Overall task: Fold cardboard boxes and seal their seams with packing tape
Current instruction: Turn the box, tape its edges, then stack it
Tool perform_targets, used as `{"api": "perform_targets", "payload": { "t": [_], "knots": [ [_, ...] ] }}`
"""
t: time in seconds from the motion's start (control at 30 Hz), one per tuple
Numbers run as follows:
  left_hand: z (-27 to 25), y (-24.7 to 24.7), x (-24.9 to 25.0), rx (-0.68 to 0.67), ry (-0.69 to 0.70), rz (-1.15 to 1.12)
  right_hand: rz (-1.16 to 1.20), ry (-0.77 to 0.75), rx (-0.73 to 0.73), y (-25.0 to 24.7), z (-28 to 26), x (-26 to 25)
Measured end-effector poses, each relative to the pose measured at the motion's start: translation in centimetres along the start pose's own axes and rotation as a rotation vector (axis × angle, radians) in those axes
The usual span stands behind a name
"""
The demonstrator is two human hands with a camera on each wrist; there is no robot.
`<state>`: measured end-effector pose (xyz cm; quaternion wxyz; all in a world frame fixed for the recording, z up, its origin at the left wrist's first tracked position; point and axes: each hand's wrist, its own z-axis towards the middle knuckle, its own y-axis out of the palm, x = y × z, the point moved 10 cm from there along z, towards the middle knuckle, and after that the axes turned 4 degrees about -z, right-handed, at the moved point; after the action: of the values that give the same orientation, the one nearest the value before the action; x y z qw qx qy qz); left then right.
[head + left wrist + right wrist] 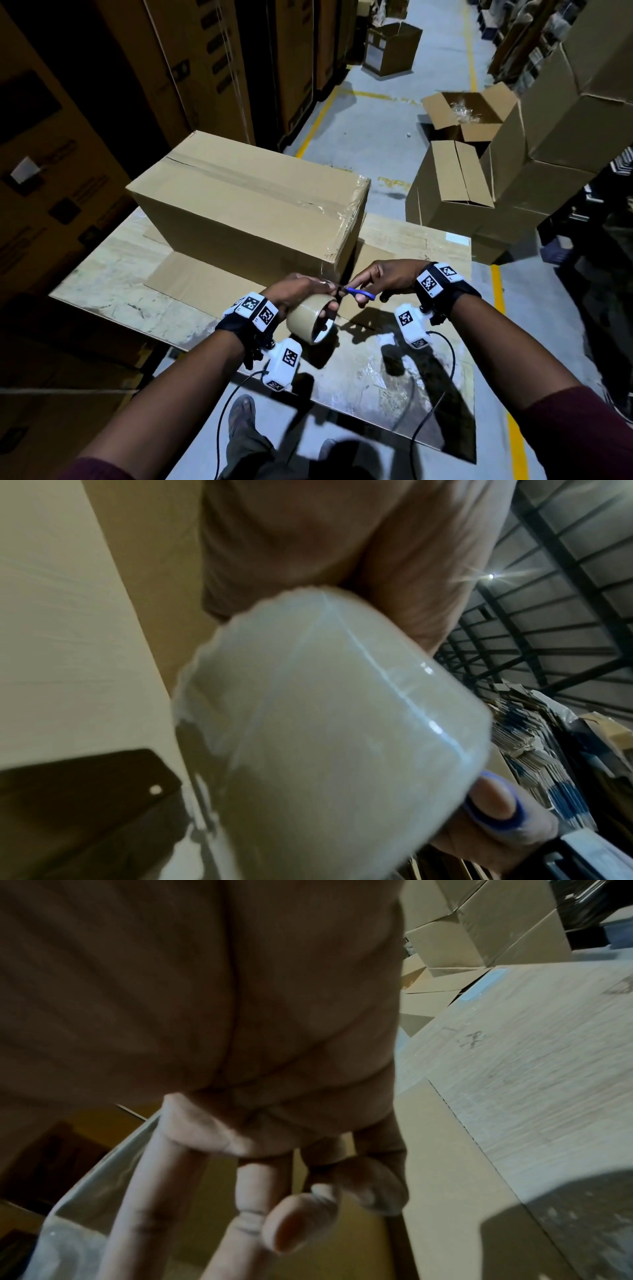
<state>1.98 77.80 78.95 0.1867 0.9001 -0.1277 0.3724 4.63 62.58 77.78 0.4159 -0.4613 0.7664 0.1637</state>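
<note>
Sealed cardboard box (246, 205) stood toward the counter's (428, 394) far left corner, tape running down its near right edge. Left hand (298, 291) gripped the packing tape roll (311, 320), likely keeping the strip taut. Right hand (383, 279), fingers curled through the blue-handled scissors (356, 293), held the blades at the strip, apparently to cut it.

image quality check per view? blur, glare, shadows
Head view: dim edges, hard shadows on the table, wide-angle bending. Left wrist: tape roll fills the picture, soft-focus, lamp starburst flare. Right wrist: right hand blurred, blocking most of the picture.
</note>
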Motion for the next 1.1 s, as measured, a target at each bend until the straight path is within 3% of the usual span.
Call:
{"api": "perform_targets", "payload": {
  "t": [0.17, 0.3, 0.4, 0.47, 0.53, 0.6, 0.73, 0.83, 0.9, 0.97, 1.03, 1.1],
  "knots": [
    [0.3, -0.1, -1.9, -0.025, -0.052, 0.076, -0.044, 0.092, -0.081, 1.9, 0.9, 1.0],
    [1.6, -0.4, -4.0, 0.029, -0.065, 0.142, 0.038, 0.180, -0.023, 3.9, 0.6, 4.0],
    [2.7, 0.8, -5.4, 0.034, -0.082, 0.138, -0.172, 0.313, 0.276, 2.5, -1.2, 9.5],
    [3.5, 2.3, -6.4, 0.014, -0.100, 0.108, -0.423, 0.561, 0.518, 1.0, -3.9, 15.0],
    [4.4, 4.2, -7.1, -0.007, -0.105, 0.096, -0.338, 0.749, 0.784, 1.3, -7.4, 19.5],
    [5.2, 6.5, -7.2, -0.023, -0.064, 0.128, -0.284, 0.786, 0.941, 2.1, -9.2, 22.0],
    [6.4, 10.7, -7.8, -0.083, -0.003, 0.119, -0.215, 0.672, 1.072, 2.1, -10.9, 23.4],
    [6.9, 13.5, -8.9, -0.178, -0.047, 0.097, 0.143, 0.293, 1.143, 2.6, -11.7, 20.2],
    [7.0, 14.4, -9.1, -0.196, -0.040, 0.161, 0.499, 0.016, 1.027, 3.6, -11.5, 17.1],
    [7.3, 15.0, -8.9, -0.204, -0.001, 0.276, 0.343, -0.044, 0.974, 3.1, -11.8, 14.8],
    [7.5, 15.3, -8.7, -0.223, 0.027, 0.345, 0.093, -0.003, 1.018, 2.1, -12.4, 13.8],
    [7.7, 15.4, -8.6, -0.220, 0.045, 0.368, 0.007, -0.018, 1.095, 1.6, -12.9, 13.3]
  ]
}}
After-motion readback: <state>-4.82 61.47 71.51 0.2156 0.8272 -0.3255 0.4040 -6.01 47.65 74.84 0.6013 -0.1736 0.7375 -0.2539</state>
